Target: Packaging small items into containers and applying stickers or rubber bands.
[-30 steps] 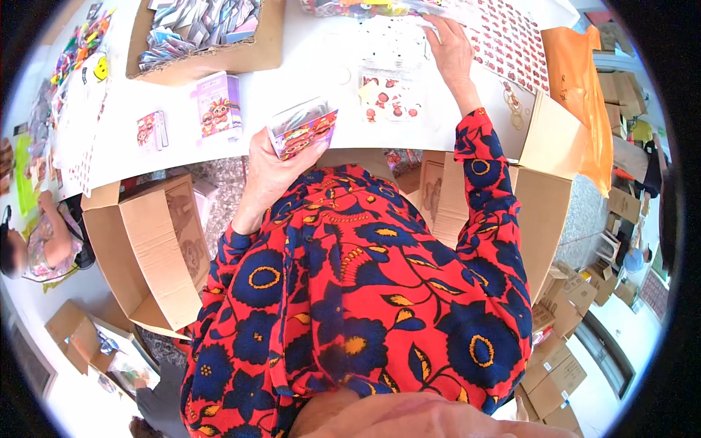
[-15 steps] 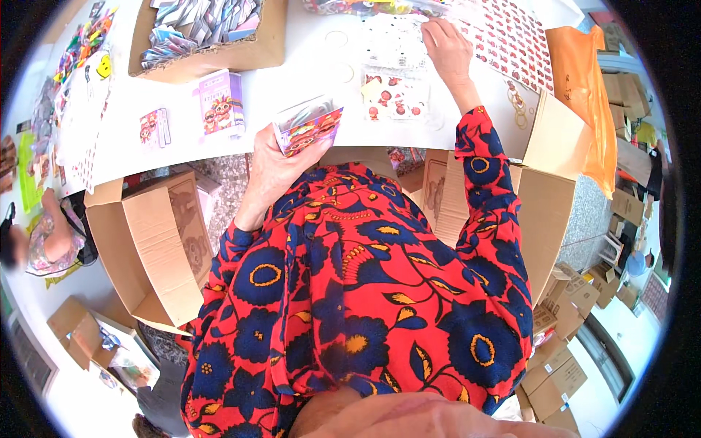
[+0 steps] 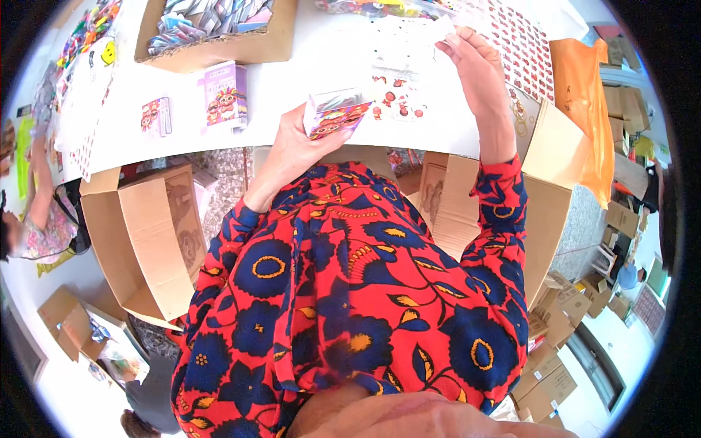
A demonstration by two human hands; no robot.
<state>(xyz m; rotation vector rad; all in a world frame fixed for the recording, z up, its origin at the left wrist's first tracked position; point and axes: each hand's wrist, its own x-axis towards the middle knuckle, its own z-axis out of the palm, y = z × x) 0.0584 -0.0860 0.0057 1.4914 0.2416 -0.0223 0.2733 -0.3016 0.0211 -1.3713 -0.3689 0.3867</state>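
My left hand (image 3: 296, 142) grips a small purple-and-red card box (image 3: 336, 117) above the table's near edge. The box is tilted, its top uncovered, and thin pieces show inside. To its right, my right hand (image 3: 478, 62) pinches the edge of a thin pale sheet (image 3: 442, 31), hard to make out against the white table. Below that hand's fingertips lies a clear sticker sheet with red figures (image 3: 398, 98), and a mostly white dotted sheet (image 3: 394, 44) lies behind it. A purple printed box (image 3: 225, 98) stands left of my left hand, beside a small stack of printed cards (image 3: 155, 118).
A cardboard box full of flat packets (image 3: 288, 44) sits at the back left. A large sheet of red stickers (image 3: 522, 44) and an orange bag (image 3: 580, 109) are at right. Open cartons (image 3: 139, 241) flank me below the table edge. Another person's arm (image 3: 42, 175) shows far left.
My right hand has pulled back and to the right, with a pale sheet now between its fingers. My left hand and the box have shifted right, toward the sticker sheets.
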